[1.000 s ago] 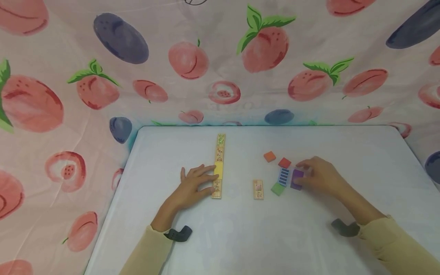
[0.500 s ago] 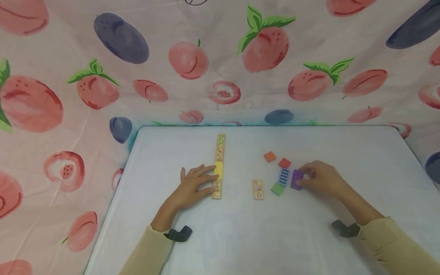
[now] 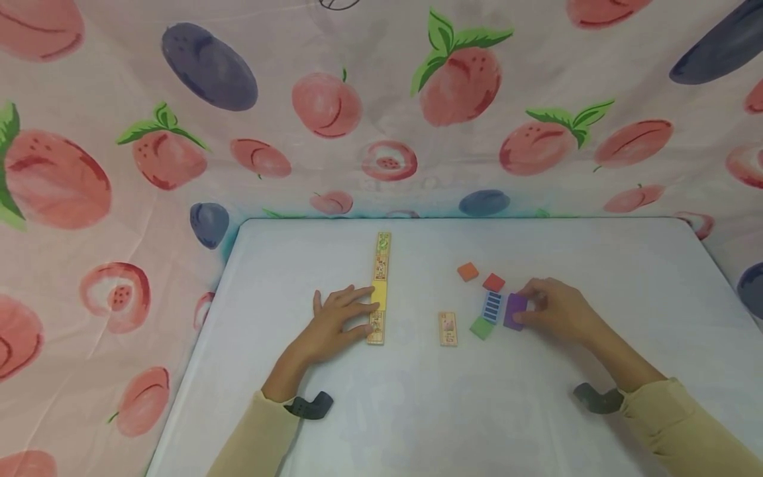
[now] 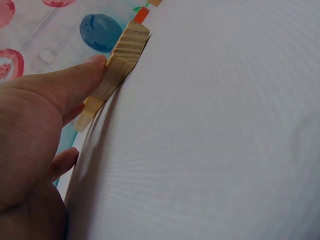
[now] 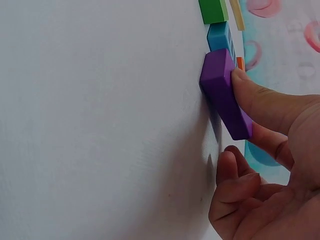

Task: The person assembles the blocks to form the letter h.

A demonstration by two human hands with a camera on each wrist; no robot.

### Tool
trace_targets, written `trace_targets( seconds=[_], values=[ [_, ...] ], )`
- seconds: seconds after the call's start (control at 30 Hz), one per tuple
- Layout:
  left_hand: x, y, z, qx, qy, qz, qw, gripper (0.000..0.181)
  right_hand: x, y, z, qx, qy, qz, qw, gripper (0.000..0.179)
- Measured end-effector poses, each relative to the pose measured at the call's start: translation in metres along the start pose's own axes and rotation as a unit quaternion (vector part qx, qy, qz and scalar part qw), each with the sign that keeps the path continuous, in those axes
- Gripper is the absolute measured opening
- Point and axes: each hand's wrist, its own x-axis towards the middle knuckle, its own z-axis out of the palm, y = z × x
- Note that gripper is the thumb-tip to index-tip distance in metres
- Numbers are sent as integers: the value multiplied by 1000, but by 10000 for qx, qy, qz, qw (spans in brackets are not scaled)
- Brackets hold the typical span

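On the left of the table, wooden picture blocks (image 3: 381, 265) and a plain yellow block (image 3: 379, 296) lie end to end in one straight row. My left hand (image 3: 336, 324) rests its spread, fairly straight fingers along that row; in the left wrist view its thumb (image 4: 82, 82) touches a wooden side. To the right, a purple block (image 5: 218, 85) lies on the table beside a blue striped block (image 3: 491, 307). My right hand (image 3: 557, 308) pinches the purple block at its right side between thumb and index finger, the other fingers curled below in the right wrist view.
A green block (image 3: 481, 328) touches the striped block's near end, and a red block (image 3: 493, 282) sits at its far end. An orange block (image 3: 467, 271) lies farther back. Between the two groups is a single picture block (image 3: 448, 328). Fruit-patterned cloth (image 3: 387, 119) hangs behind the table.
My right thumb has slid off the top of the purple block to its right side, and the index finger has closed in. The left hand has stayed still.
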Motion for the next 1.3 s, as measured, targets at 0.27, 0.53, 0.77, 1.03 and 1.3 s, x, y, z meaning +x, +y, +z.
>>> trace_targets(
  seconds=[0.27,0.53,0.77,1.03,1.3],
  values=[
    [0,1,0,17,8,-12,10000,45,0,2,0,254,-98,151,9995,41],
    [-1,0,0,6,-2,-32,10000,45,2,7,-1,1000,-385,186,9941,44],
    [0,0,-1,16,-37,-34,10000,45,4,1,-4,1314,-533,273,9895,46],
    [1,-2,0,18,-61,-25,10000,46,7,-12,-13,1667,-571,209,9841,46],
    [0,0,0,37,-58,-37,10000,46,13,-28,-13,2101,-504,53,9764,47]
  ],
)
